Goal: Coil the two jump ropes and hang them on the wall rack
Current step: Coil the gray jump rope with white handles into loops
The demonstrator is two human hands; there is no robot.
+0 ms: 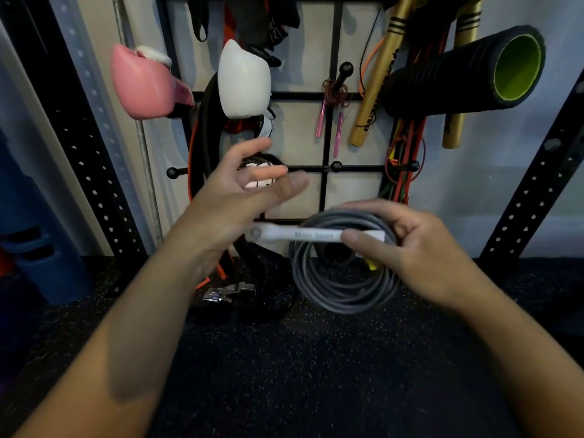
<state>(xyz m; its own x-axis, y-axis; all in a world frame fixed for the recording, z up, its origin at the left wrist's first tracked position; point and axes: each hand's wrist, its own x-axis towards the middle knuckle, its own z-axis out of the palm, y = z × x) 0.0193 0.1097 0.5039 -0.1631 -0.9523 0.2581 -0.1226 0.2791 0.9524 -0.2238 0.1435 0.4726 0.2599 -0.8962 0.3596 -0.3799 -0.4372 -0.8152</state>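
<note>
The right hand (410,248) pinches the grey coiled rope (341,279) and white handle (303,234) together; left hand (240,191) open. Light, springy: hold across all loops.

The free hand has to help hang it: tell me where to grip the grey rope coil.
Grip the grey rope coil at its bare left arc, coming in from the left with the open left hand. The right hand already pinches the right side and white handle.

Two jump ropes (344,279) (331,99) (gloves (142,83) (243,80) too).
</note>
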